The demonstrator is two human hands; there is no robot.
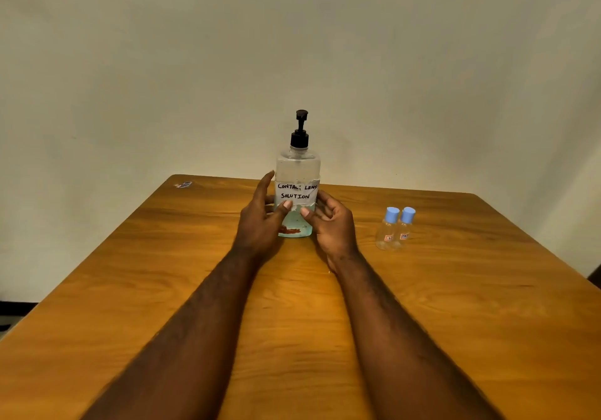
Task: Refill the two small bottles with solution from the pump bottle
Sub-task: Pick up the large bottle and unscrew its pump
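In the head view, one pump bottle (297, 188) stood upright at the frame's centre on the table (455, 305), its long axis vertical, between your two hands. Your left hand (258, 224) held its left side, thumb on the label. Your right hand (333, 227) touched its right side with fingers (322, 206) loosely curled; whether they truly clasped it was unclear. Two small bottles (388, 231), blue-capped and side by side, stood right of centre, nearer your right hand and apart from the pump bottle.
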